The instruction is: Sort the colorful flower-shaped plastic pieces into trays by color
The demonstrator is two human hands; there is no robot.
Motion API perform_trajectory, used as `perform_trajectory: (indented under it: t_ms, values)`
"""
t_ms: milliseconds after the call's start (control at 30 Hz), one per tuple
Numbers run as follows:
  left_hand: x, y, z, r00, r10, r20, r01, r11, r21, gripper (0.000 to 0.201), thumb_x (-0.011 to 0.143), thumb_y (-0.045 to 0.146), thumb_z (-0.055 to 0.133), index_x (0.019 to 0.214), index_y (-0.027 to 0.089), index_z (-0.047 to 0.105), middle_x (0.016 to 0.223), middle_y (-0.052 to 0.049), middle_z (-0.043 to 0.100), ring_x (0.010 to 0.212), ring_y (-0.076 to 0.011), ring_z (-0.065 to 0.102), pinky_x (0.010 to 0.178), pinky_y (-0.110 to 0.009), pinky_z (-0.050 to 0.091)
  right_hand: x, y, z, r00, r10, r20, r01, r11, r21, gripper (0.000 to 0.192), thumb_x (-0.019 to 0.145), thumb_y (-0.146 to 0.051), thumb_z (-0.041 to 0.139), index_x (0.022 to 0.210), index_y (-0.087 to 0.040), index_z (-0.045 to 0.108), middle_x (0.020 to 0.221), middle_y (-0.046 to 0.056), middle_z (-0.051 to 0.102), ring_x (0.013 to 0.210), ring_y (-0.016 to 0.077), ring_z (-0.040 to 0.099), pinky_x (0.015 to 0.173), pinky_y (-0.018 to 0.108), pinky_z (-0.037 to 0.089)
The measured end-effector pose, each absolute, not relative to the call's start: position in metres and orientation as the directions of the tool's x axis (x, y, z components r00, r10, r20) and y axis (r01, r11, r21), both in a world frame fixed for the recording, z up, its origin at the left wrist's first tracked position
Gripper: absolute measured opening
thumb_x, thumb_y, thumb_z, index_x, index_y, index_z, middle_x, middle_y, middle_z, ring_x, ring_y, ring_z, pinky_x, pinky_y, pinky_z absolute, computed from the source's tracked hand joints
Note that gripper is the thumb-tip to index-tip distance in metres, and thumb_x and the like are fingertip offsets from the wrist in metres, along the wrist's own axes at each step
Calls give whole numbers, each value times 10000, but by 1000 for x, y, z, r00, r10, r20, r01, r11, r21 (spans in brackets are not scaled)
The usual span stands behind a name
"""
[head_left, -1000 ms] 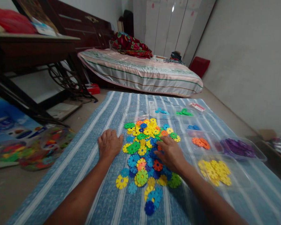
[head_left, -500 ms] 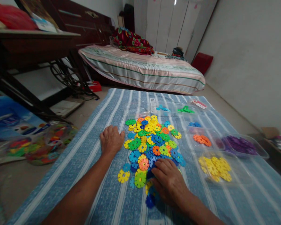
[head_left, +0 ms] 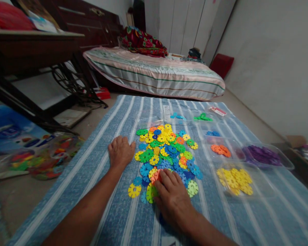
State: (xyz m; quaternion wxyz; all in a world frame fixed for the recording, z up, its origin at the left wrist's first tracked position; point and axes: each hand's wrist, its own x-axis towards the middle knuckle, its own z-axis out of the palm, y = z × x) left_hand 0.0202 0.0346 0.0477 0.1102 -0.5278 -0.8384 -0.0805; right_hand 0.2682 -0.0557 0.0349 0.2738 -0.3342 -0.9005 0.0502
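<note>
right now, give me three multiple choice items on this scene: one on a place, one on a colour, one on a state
1. Where does the right hand lie?
A. on the near edge of the disc pile
B. in the purple tray
C. on the bed

2. What colour are the discs in the nearest tray?
A. purple
B. yellow
C. green

3. How is the left hand held?
A. clenched around a disc
B. raised in the air
C. flat on the mat, palm down

Answers:
1. A, its fingers cover orange and green discs at the pile's near side.
2. B, the tray nearest the right arm holds only yellow discs.
3. C, its fingers lie spread on the striped cloth left of the pile, holding nothing.
</note>
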Motion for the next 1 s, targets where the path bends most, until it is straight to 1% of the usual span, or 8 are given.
perform_trajectory:
  t_ms: [100,167,267,333,400,667,900,1000]
  values:
    - [22,35,50,-424,869,253,902,431,31,459,942,395,353,1184,104,612,1361,-231,577,1306,-363,473,1029,-504,392,270,-60,41,-659,590,466,494,807,-323,263,924,-239,598,1178,-186,640,1255,118,679,1213,291,576,1040,472,457]
    - [23,34,53,-427,872,239,901,432,33,450,942,390,355,1176,105,613,1346,-228,583,1296,-364,480,1020,-499,397,272,-53,44,-643,590,488,478,807,-346,238,929,-225,576,1154,-188,646,1225,107,687,1199,271,580,1043,453,458]
    - [25,34,57,-432,874,220,899,436,33,450,945,398,355,1170,103,610,1328,-226,587,1287,-364,483,1013,-493,399,280,-33,43,-563,660,497,593,742,-313,189,917,-260,602,1085,-206,670,1211,117,690,1176,294,583,1019,482,465]
    - [26,34,58,-436,874,215,897,441,30,452,944,405,357,1168,103,608,1317,-226,589,1282,-363,484,1009,-491,400,286,-23,40,-529,711,462,677,682,-274,170,899,-282,633,1046,-213,683,1201,126,692,1148,314,590,989,506,475]
    - [26,34,58,-436,874,212,897,441,28,443,942,403,363,1160,107,610,1298,-223,596,1273,-361,486,1002,-488,402,294,-18,35,-523,734,433,714,655,-248,160,892,-290,648,1028,-218,689,1186,125,695,1127,322,596,970,514,482]
    - [25,34,56,-427,877,222,902,431,30,440,934,398,377,1141,92,616,1255,-220,610,1244,-369,495,992,-495,403,323,-39,36,-534,720,443,711,666,-225,181,924,-248,613,1088,-234,686,1207,108,686,1145,293,590,963,459,480]
    - [25,34,55,-429,876,221,901,431,37,450,928,405,380,1152,95,617,1283,-220,602,1265,-368,487,998,-492,401,334,-38,42,-523,723,450,711,662,-238,160,961,-238,540,987,-229,698,1094,96,701,1034,254,618,922,406,486]
    - [25,35,56,-432,873,228,900,434,45,445,924,405,388,1161,106,617,1299,-218,601,1267,-367,489,999,-493,400,333,-20,43,-503,736,453,729,643,-234,173,971,-249,528,1008,-216,694,1128,108,690,1102,267,593,954,414,478]
